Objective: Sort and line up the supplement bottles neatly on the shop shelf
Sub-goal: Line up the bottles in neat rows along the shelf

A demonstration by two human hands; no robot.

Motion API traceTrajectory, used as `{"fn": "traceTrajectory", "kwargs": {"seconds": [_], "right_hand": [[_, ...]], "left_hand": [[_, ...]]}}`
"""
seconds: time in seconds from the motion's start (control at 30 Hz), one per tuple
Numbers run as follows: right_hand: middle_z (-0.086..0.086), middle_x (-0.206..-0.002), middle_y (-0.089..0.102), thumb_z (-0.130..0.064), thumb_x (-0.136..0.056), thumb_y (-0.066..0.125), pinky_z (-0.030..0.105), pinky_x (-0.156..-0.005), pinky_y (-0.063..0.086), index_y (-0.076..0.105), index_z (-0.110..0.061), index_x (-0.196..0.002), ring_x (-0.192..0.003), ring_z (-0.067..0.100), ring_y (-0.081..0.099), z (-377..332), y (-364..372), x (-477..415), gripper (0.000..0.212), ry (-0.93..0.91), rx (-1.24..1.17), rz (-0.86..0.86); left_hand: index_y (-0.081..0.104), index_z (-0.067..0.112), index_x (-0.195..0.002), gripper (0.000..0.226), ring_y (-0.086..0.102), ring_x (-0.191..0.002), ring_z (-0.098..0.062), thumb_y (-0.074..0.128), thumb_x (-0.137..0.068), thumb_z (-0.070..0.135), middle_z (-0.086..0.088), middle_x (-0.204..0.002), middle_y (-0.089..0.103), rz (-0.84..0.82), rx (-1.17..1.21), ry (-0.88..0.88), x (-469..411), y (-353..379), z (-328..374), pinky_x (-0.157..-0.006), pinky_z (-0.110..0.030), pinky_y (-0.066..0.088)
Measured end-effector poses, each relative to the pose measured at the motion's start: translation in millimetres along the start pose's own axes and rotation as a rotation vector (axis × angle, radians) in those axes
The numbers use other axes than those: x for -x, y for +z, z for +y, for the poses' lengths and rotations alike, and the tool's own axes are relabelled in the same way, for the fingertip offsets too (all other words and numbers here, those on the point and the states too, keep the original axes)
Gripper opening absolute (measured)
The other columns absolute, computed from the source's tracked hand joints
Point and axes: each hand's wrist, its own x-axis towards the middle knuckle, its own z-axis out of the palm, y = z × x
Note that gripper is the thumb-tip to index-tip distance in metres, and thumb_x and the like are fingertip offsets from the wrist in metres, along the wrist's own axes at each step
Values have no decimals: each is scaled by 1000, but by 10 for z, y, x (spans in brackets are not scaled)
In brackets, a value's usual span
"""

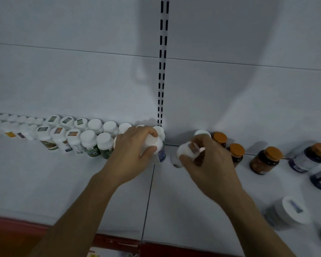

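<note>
Two rows of white-capped supplement bottles (pixel 89 139) run along the back of the white shelf (pixel 82 182) from the far left to the middle. At the right end of those rows my left hand (pixel 132 151) grips a white bottle with a blue label (pixel 158 151) by its cap. Just to the right, my right hand (pixel 209 164) holds a small white bottle (pixel 185 151), tilted, above the shelf. Another white cap (pixel 202 133) shows behind that hand.
Brown bottles with orange caps (pixel 263 160) stand to the right, then dark blue jars (pixel 309 158). A wide white-lidded tub (pixel 289 212) sits at the front right. A slotted upright (pixel 162 71) divides the back wall. The shelf's front edge is red (pixel 17 225).
</note>
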Motion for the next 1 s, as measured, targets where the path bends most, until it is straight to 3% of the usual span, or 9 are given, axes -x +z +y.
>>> {"fn": "traceTrajectory", "kwargs": {"seconds": [0.07, 0.17, 0.33, 0.57, 0.7, 0.77, 0.9, 1.0], "right_hand": [[-9, -104, 58, -29, -87, 77, 5, -66, 42, 58, -21, -118, -81, 3, 57, 0, -91, -182, 37, -13, 1, 35], [-2, -116, 56, -26, -89, 75, 16, -76, 42, 58, -21, -129, -91, 12, 55, -5, -75, -491, 44, -68, 107, -38], [7, -112, 59, -20, -88, 68, 41, -84, 50, 59, -16, -123, -97, 29, 59, -6, 246, -812, 36, -137, 373, -243], [12, -107, 61, -8, -87, 67, 40, -73, 52, 48, -13, -123, -92, 33, 62, 107, 490, -791, 40, -109, 273, -222], [8, -111, 62, -20, -89, 72, 36, -71, 48, 59, -15, -114, -88, 28, 62, 156, 263, -698, 29, -187, 264, -28], [6, -111, 64, -28, -92, 69, 38, -77, 47, 61, -17, -113, -94, 28, 61, 243, 78, -671, 26, -130, 313, 83], [5, -107, 63, -53, -93, 57, 41, -81, 32, 55, -23, -115, -107, 30, 52, 381, -78, -716, 38, 164, 609, -67], [4, -102, 62, -53, -91, 57, 41, -81, 30, 56, -22, -111, -105, 30, 54, 362, -56, -764, 37, 159, 611, -84]], "left_hand": [[55, 33, -115, 31, 48, -110, -15, 63, -85, 30, 19, -112, 56, -32, -120, 37, -12, 83, -20, -86, -38, 31], [57, 34, -114, 35, 42, -113, -14, 70, -84, 23, 15, -115, 62, -11, -203, 18, 0, 198, -22, -84, -36, 21], [60, 34, -112, 32, 46, -120, -22, 69, -83, 23, 14, -114, 62, 69, -246, -76, 58, 376, 52, -92, -46, 28], [60, 34, -106, 29, 49, -118, -22, 67, -80, 25, 12, -110, 58, 98, -245, -128, 82, 448, 88, -95, -52, 32], [62, 34, -110, 31, 51, -116, -21, 70, -80, 29, 9, -115, 56, 122, -247, -108, 90, 446, 39, -95, -47, 31], [63, 33, -111, 30, 51, -115, -20, 67, -81, 32, 8, -116, 55, 137, -227, -101, 81, 441, 28, -95, -47, 31], [65, 32, -108, 25, 50, -119, -20, 62, -83, 33, 7, -121, 54, 185, -174, -100, 60, 427, 80, -97, -47, 31], [65, 30, -107, 25, 49, -120, -19, 64, -82, 26, 7, -124, 54, 226, -126, -45, 51, 433, 182, -98, -43, 29]]}}
